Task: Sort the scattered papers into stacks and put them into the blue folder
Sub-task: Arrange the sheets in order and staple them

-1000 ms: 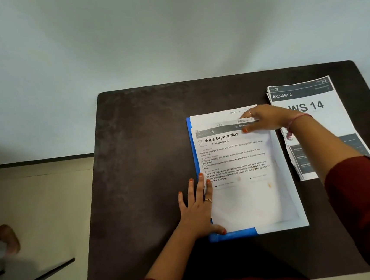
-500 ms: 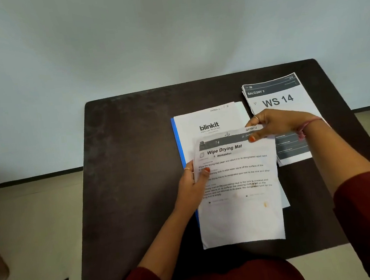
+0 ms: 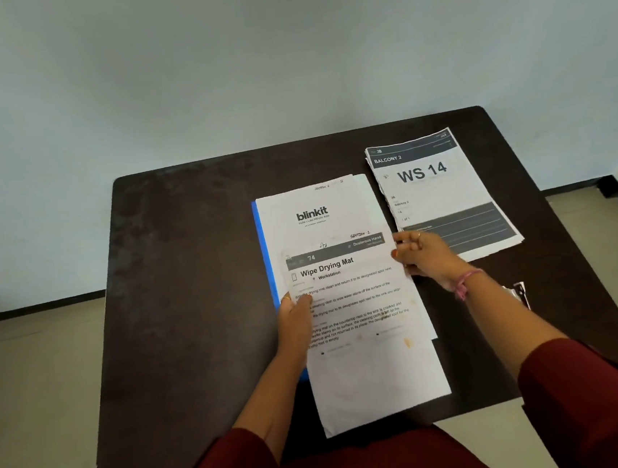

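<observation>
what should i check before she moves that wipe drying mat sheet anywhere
1. Left hand holds the Wipe Drying Mat sheet at its left edge: ok.
2. Right hand holds the sheet's right edge: cannot tell, its fingers are at the edge, but the grip is unclear.
3. Sheet squared with the blinkit sheet beneath: not ok, it sits lower, overhanging the near edge of the table.
4. Blue folder lies under the pile: ok, only its left strip shows.
5. WS 14 stack lies apart on the right: ok.
6. Metal clip beyond the right forearm is out of the way: ok.
</observation>
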Available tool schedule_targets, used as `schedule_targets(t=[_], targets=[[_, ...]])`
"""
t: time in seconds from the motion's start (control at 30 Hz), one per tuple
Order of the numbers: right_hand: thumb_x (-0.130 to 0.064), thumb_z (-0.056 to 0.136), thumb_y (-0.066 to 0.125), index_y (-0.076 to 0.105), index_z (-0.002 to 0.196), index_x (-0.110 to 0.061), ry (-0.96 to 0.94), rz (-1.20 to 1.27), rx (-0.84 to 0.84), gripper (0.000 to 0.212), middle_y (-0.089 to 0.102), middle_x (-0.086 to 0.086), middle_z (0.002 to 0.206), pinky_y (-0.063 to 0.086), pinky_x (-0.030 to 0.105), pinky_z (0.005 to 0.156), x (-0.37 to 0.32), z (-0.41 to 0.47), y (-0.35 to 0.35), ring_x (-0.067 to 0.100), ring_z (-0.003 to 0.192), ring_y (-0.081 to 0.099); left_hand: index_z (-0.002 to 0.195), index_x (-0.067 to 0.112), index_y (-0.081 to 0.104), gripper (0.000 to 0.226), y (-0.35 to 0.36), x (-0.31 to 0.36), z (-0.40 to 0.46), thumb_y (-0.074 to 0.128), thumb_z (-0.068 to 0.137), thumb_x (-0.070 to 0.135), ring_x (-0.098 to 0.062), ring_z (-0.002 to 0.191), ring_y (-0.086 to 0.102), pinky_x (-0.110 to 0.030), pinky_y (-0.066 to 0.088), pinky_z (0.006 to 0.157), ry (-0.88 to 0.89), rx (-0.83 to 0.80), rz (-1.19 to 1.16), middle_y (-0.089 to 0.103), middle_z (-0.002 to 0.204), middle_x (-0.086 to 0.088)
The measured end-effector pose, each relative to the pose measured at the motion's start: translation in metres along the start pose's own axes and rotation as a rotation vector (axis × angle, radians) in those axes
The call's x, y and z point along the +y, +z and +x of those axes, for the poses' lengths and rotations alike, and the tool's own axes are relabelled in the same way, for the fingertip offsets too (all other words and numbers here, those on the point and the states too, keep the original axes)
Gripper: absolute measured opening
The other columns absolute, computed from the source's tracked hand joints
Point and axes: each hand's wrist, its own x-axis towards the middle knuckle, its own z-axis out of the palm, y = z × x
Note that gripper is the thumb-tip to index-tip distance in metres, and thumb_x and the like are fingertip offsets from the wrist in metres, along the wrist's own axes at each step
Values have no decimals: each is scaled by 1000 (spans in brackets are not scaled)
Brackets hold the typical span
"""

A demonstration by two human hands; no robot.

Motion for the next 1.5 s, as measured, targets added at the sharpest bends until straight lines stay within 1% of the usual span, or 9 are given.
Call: schedule_targets(t=[0.23,0.4,0.53,0.67,0.83,0.93,1.17,1.37,1.5], targets=[[-2,88,64,58,121,-5,-1,63,12,34,71,-2,82,50,47,93,26,-9,-5,23,93,66,117,13,52,26,5,-12,-1,48,92,7,-19,89,66,-38,57,76,96,36,177,67,100,-3],[1,89,62,57,122,-2,5,76,-32,34,68,17,111,56,38,87,28,-11,-14,28,100,66,133,13,37,44,0,-7,3,51,92,3,-5,83,60,-25,54,69,154,77,219,59,103,5],[-6,87,66,56,123,-5,-6,-27,-83,38,67,20,102,55,41,87,29,-5,-13,26,100,65,148,19,29,62,-8,6,24,53,92,7,-11,97,56,-28,48,84,232,130,374,51,128,-4],[-5,88,66,48,122,-16,-34,-163,-121,40,55,5,81,52,27,70,19,-2,-11,11,81,58,147,19,35,55,-13,24,39,51,95,11,-10,106,48,-22,38,91,300,77,596,45,129,-5],[-17,84,72,47,128,-19,-155,-378,-69,51,59,0,106,52,30,80,-6,16,-16,15,92,60,141,12,47,45,-16,30,53,49,96,11,-12,102,49,-22,36,93,312,32,802,46,117,-3],[-23,84,72,61,120,-16,-270,-612,-25,38,59,-1,106,41,22,82,-25,29,-18,12,95,55,140,13,47,44,-15,29,56,49,95,10,-11,99,50,-22,38,91,315,38,824,44,111,1],[-15,83,73,72,98,-15,-374,-801,-13,15,63,-11,78,49,21,77,-38,36,-12,9,79,61,139,17,48,46,-15,32,58,49,94,7,-9,99,49,-21,40,89,312,26,805,45,112,3],[-20,89,65,75,103,-21,-523,-922,39,17,74,-1,99,47,27,80,-31,22,-16,14,89,64,135,18,50,46,-14,34,56,51,91,4,-5,90,48,-18,38,86,324,-5,851,42,125,-2],[-21,85,71,77,98,-24,-588,-887,79,15,72,1,108,47,27,83,-22,14,-21,17,97,65,141,15,41,55,-15,35,51,59,90,8,-13,115,48,-29,41,105,308,-40,847,33,137,-3]])
